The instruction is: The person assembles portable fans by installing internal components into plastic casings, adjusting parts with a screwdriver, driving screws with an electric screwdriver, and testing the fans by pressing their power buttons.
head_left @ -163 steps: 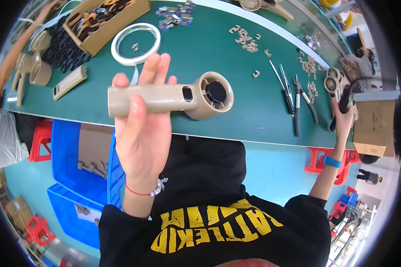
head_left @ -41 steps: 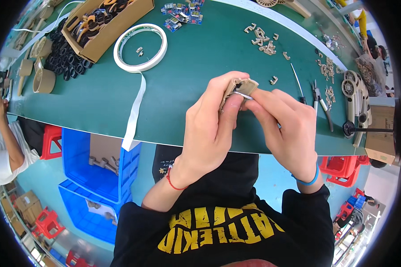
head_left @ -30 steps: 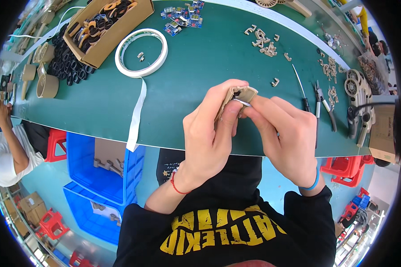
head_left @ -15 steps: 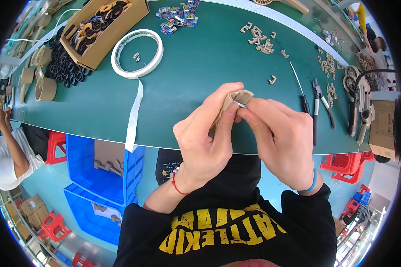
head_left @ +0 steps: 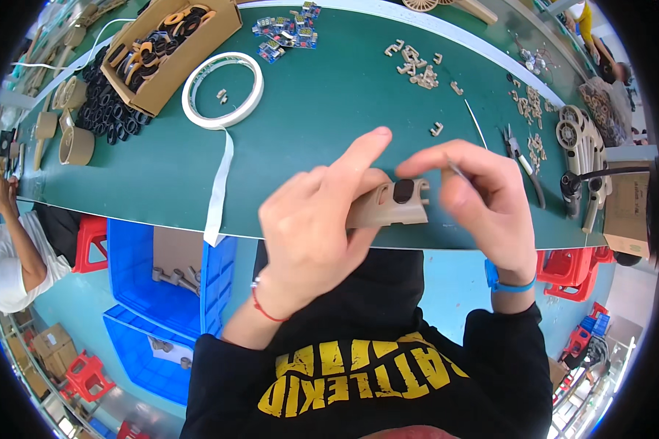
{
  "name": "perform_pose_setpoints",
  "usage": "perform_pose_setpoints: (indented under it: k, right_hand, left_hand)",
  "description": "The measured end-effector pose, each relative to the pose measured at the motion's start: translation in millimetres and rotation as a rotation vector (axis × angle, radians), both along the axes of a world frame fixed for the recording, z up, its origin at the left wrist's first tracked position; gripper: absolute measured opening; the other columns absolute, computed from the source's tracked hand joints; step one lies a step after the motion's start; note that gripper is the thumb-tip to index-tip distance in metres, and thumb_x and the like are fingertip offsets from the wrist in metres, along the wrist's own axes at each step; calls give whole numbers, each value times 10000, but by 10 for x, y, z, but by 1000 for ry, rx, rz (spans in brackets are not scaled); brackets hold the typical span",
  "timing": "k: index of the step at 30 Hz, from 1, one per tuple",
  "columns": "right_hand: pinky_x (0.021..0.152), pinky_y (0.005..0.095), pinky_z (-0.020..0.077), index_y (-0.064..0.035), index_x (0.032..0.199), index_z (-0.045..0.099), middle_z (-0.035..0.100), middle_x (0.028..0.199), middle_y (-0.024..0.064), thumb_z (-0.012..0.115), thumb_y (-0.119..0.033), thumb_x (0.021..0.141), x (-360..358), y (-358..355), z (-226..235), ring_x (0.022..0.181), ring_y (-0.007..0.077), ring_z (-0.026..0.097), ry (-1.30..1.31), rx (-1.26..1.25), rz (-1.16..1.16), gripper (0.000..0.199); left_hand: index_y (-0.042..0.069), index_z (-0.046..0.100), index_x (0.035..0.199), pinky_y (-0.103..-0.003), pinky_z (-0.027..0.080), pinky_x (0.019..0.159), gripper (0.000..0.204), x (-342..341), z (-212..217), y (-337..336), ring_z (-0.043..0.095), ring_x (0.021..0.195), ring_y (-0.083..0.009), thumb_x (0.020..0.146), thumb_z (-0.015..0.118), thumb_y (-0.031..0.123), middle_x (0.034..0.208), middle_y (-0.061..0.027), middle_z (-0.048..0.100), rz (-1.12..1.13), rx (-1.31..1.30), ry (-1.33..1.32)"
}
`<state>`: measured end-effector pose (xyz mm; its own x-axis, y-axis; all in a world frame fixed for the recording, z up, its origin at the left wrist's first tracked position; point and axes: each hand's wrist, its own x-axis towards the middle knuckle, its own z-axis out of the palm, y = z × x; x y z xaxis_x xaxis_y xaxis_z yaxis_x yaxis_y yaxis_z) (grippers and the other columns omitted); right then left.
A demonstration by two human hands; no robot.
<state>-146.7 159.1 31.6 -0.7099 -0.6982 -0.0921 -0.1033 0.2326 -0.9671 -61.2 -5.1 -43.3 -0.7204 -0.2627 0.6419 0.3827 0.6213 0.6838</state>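
My left hand [head_left: 318, 223] grips a tan plastic housing [head_left: 389, 206] with a dark oval button set in it, held above the near edge of the green table [head_left: 322, 117]. My right hand [head_left: 483, 205] is at the housing's right end, pinching a thin metal pin-like tool [head_left: 455, 170] between thumb and fingers. Both hands are close together in front of my chest.
A white tape ring [head_left: 223, 89] with a strip hanging over the edge lies at left, beside a cardboard box [head_left: 170, 45] of black and tan rings. Small tan clips [head_left: 416, 64], pliers [head_left: 523, 161] and tan fan bodies [head_left: 582, 143] lie at right. Blue bins [head_left: 157, 282] stand below; another person [head_left: 11, 249] sits at far left.
The hands have parted slightly and the housing has turned, so its side with the dark button now shows. Five seconds ago my left hand alone held up the whole tan fan body.
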Motion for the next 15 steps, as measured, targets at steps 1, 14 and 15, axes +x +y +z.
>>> perform_pose_setpoints:
  k: [1,14,15]
  right_hand:
    - [533,190,281,-12,1055,676,627,873,-31,723,-233,842,-45,-24,89,634,16,402,61,132,105,310]
    - [613,288,442,-27,973,550,569,816,56,749,-118,803,-261,-90,-66,689,170,533,240,276,487,277]
    - [604,272,426,-23,982,560,561,843,31,744,-84,802,-260,-77,-76,694,142,510,154,304,487,265]
  left_hand:
    - [84,601,1254,-292,466,576,691,6,16,-70,581,616,-187,587,681,-78,786,22,667,1,3,-8]
    - [82,632,1175,-262,433,580,667,8,36,-278,568,608,-168,529,791,33,830,36,725,-102,-329,-89]
    - [69,634,1150,-252,429,566,596,-1,1,-280,575,603,-155,575,781,16,813,11,721,-123,-300,-75]
